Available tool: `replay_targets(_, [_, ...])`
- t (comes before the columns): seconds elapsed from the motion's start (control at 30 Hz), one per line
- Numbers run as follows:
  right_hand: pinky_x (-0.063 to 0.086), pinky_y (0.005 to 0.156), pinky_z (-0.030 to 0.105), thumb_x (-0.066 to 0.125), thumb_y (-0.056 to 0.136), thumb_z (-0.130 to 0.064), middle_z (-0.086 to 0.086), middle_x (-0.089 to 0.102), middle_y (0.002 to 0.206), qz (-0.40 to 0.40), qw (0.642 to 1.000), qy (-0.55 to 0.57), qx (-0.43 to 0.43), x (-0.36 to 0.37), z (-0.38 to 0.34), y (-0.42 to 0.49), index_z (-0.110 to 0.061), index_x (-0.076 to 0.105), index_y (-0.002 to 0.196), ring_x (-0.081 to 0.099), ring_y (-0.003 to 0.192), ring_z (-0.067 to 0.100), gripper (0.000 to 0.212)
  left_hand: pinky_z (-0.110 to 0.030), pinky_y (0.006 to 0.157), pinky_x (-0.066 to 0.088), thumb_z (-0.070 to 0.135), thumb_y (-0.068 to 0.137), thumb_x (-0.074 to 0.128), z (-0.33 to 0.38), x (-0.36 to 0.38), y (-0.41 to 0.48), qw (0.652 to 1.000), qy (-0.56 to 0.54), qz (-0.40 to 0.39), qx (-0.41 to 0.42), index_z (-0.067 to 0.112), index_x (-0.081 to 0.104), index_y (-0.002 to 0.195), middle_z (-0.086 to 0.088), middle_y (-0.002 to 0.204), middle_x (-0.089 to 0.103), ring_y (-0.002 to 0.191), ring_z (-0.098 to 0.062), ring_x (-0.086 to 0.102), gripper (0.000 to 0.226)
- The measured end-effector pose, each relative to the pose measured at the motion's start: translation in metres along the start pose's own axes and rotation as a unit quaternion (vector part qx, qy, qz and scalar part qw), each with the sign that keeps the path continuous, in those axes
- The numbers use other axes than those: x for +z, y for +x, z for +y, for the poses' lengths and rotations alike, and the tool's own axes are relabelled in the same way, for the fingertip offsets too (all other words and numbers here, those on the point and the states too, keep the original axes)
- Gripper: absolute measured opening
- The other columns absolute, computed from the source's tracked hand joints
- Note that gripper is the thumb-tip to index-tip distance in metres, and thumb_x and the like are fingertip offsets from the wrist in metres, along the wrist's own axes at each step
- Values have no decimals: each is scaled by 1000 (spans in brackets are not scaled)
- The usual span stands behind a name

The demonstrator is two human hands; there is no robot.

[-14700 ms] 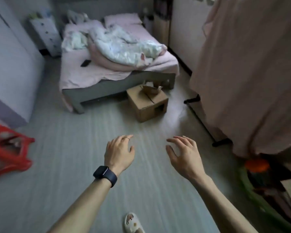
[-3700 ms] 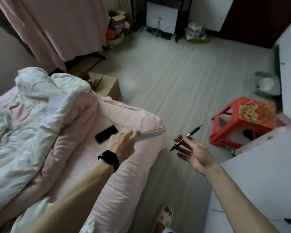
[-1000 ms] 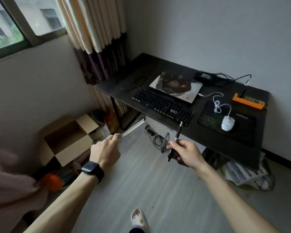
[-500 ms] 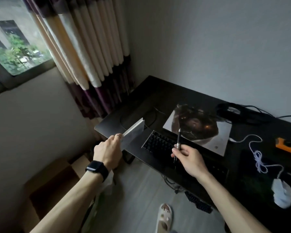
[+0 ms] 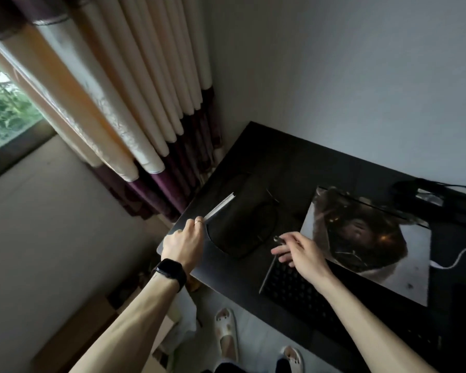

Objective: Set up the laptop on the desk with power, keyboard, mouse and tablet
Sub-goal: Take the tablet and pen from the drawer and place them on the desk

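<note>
Change: both hands are further forward than half a second ago. The left grip (image 5: 184, 244) has crossed the near edge of the table (image 5: 293, 168) and brought the tablet (image 5: 220, 207) with it. The right grip (image 5: 300, 251) has sunk to the left end of the keyboard (image 5: 293, 289), and its pen (image 5: 277, 239) is no longer upright.
Left grip: fingers curled round the tablet's near edge. It holds the tablet tilted, pale rim uppermost and dark face turned toward the right grip.
Right grip: fingers pinch the pen, of which only the metal end shows. The hand is low over the keys; whether it touches them cannot be told.
Tablet position: over the table's left end, running out ahead of the left grip. Whether its lower edge rests on the table cannot be told.
Key relation: bare table lies directly under and just beyond the left grip. The tablet's long axis points away from that grip, toward the back wall.
Neighbours: the closed laptop (image 5: 366, 243) sits right of the right grip, well apart from the tablet. A dark cable loop (image 5: 274, 211) lies between the two grips.
Judgement: the left hand alone probably lays the tablet flat; the loop may foul it.
</note>
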State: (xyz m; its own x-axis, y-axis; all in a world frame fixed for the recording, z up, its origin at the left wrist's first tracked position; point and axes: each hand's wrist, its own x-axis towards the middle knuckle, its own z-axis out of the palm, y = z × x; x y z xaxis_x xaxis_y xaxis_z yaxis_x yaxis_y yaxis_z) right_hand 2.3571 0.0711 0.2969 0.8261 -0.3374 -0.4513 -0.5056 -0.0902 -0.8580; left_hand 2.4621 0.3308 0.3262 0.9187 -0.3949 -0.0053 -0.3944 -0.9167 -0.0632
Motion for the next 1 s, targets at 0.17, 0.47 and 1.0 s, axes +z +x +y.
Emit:
replay_targets(0.17, [42,49,17,72,90,-20,-1,80,86,-12,992,56,113,48,-1,28,-12,67,104,66,60,7,17,-25,29,33,0,50,85,-37,13,38,997,28,14,67,-3,72,100,-11,69,60,30,-29,52,52])
replay_targets(0.47, [47,73,28,71,85,-51,-6,76,81,14,981,-128,145,149,35,64,-24,78,85,68,85,17,28,-20,28,31,4,48,88,-75,59,38,988,18,-76,132,5,74,91,-8,69,61,30,-25,51,45])
replay_targets(1.0, [47,87,24,76,86,-42,1,76,104,212,955,103,178,147,29,189,-17,76,110,65,96,14,35,-45,81,53,25,93,45,-60,102,68,956,-81,-251,129,20,20,154,-2,150,35,112,-37,54,66])
